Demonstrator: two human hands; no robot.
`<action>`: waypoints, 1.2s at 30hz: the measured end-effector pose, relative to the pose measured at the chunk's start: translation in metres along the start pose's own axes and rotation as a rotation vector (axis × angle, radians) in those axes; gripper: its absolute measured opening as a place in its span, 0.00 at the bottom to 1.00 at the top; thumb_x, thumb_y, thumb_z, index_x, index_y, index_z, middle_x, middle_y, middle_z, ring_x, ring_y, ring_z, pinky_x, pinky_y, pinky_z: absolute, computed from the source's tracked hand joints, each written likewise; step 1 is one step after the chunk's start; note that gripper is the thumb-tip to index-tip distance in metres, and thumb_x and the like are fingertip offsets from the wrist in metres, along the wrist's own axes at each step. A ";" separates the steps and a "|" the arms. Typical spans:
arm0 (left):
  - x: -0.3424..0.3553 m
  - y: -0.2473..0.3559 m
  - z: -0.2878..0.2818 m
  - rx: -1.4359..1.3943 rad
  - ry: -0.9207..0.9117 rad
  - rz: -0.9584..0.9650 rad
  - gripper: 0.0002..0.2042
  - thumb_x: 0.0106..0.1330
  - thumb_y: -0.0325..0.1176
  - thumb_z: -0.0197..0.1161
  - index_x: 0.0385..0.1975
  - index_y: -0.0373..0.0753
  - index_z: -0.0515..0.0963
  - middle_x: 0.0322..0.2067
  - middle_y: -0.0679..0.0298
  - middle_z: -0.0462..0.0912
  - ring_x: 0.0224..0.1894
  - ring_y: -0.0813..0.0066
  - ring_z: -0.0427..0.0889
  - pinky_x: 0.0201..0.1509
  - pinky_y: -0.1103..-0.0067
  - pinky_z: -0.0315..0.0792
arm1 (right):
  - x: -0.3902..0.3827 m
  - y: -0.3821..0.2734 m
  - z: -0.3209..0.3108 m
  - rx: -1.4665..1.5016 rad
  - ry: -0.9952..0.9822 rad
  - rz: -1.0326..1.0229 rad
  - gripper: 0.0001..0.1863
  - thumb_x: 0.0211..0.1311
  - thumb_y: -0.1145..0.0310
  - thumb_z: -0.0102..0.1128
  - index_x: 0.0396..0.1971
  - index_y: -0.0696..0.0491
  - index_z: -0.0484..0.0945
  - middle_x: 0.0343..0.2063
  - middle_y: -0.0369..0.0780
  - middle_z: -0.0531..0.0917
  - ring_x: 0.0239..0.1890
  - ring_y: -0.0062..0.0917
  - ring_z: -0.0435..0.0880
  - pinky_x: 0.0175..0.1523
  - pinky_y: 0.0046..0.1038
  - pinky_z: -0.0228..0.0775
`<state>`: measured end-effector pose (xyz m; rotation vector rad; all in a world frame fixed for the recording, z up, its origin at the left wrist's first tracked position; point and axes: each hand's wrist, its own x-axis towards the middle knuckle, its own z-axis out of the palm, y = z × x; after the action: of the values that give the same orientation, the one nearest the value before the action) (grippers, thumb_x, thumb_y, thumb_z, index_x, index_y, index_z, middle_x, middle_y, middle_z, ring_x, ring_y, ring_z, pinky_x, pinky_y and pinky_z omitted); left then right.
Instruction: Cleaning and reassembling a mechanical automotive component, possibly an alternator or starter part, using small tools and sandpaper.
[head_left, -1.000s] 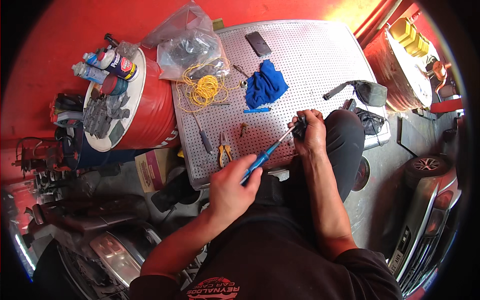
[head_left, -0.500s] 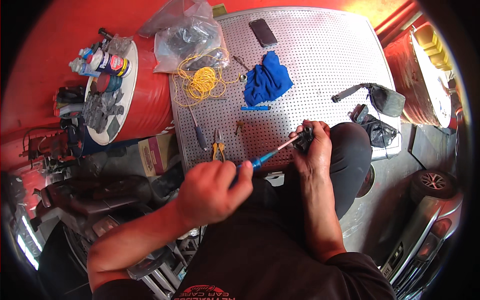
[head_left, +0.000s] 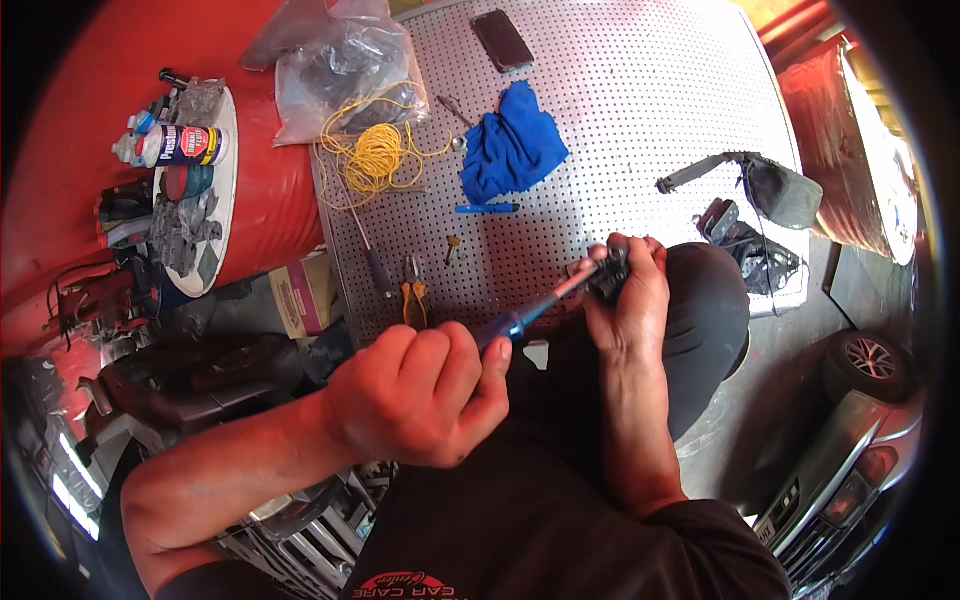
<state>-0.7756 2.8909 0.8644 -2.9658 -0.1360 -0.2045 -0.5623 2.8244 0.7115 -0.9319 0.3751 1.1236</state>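
Note:
My left hand is closed round the handle of a blue screwdriver, whose shaft runs up to a small black part gripped in my right hand. The metal tip meets that part; exactly where is hard to make out. Both hands are above my lap at the near edge of the perforated metal table. Near them on it lie orange-handled pliers, another screwdriver, a small brass-coloured piece, a blue pen-like item and a blue cloth.
Further back are a phone, a plastic bag and yellow cord. Black pouches lie at the table's right. A red drum holding cans stands left, another drum right. A car is at lower right.
My left hand and forearm have swung down and leftward, with the knuckles turned further upward on the screwdriver. My right hand and the black part sit slightly lower and further right in the picture.

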 end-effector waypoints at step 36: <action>0.016 -0.016 0.006 -0.059 0.005 0.035 0.06 0.65 0.26 0.71 0.38 0.35 0.82 0.24 0.59 0.77 0.20 0.72 0.72 0.20 0.77 0.64 | 0.018 -0.028 0.004 0.185 -0.024 0.198 0.19 0.80 0.55 0.52 0.26 0.46 0.69 0.24 0.38 0.77 0.28 0.33 0.80 0.35 0.41 0.74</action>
<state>-0.7603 2.9087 0.8639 -3.0238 -0.0784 -0.2149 -0.5302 2.8352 0.7140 -0.7290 0.5509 1.2560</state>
